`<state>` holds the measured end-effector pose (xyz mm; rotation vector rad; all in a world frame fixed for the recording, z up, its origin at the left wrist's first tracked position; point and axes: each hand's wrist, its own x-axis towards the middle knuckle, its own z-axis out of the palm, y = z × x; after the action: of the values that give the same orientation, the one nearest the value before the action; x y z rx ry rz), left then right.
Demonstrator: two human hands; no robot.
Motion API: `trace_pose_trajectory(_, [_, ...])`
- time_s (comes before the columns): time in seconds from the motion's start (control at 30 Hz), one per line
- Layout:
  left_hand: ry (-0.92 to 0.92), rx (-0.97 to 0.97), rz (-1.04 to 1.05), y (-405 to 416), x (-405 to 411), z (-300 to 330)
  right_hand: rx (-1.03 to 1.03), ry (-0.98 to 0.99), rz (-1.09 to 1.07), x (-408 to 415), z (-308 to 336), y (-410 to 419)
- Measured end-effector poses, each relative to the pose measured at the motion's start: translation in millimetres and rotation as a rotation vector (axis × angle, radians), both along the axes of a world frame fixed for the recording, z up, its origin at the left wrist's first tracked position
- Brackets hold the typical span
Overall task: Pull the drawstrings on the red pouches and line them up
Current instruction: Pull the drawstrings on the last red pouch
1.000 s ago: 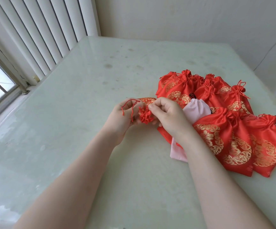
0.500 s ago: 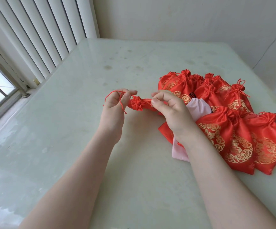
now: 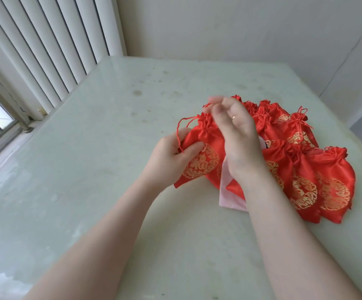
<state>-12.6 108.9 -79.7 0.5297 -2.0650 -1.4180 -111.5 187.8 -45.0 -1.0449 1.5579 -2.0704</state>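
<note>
A red pouch (image 3: pixel 206 156) with a gold emblem lies on the table, its neck cinched and pointing away from me. My left hand (image 3: pixel 171 152) grips its left edge, with a loose red drawstring (image 3: pixel 182 131) looping over the fingers. My right hand (image 3: pixel 234 131) hovers over the pouch's neck, fingers blurred by motion; whether they pinch the other string I cannot tell. Several more cinched red pouches (image 3: pixel 318 180) lie overlapping in a row to the right.
A pale pink cloth (image 3: pixel 230 200) pokes out from under the pouches by my right wrist. The pale green table (image 3: pixel 89 169) stretches left toward a window with vertical blinds (image 3: pixel 45 50). A wall runs behind the table's far edge.
The pouch, held up between both hands before, now lies flat on the table. My left hand moved from the string to the pouch's left edge. My right hand rose above the neck.
</note>
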Motion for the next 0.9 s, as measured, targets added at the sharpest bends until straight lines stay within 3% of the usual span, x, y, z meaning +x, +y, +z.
trace_pose_trajectory(0.17, [0.131,0.256,-0.193,26.9,-1.7,21.7,0.104,0.132,0.046,-16.3,22.7,32.7])
trace_pose_trajectory(0.27, [0.049,0.32,-0.218,47.0,-6.0,18.8,0.22,0.241,-0.056,-24.9,21.9,56.4])
trace_pose_trajectory(0.43, [-0.213,-0.168,-0.095,67.2,-8.3,-11.7,0.452,0.499,-0.341,-35.9,-8.8,82.2])
trace_pose_trajectory(0.53, [-0.195,-0.389,-0.22,67.6,5.5,-18.7,0.446,0.757,-0.188,-22.5,-22.0,95.3])
trace_pose_trajectory(0.67, [-0.502,-0.722,-0.326,68.8,17.8,-28.0,0.749,1.09,-0.089,-10.6,-48.8,101.1])
trace_pose_trajectory(0.73, [-0.582,-0.779,-0.295,67.7,14.9,-32.8,0.871,1.139,-0.127,-10.2,-57.8,98.7])
trace_pose_trajectory(0.9, [-0.637,-0.784,-0.167,60.9,-5.0,-39.4,0.856,1.171,-0.204,-24.1,-61.1,79.4])
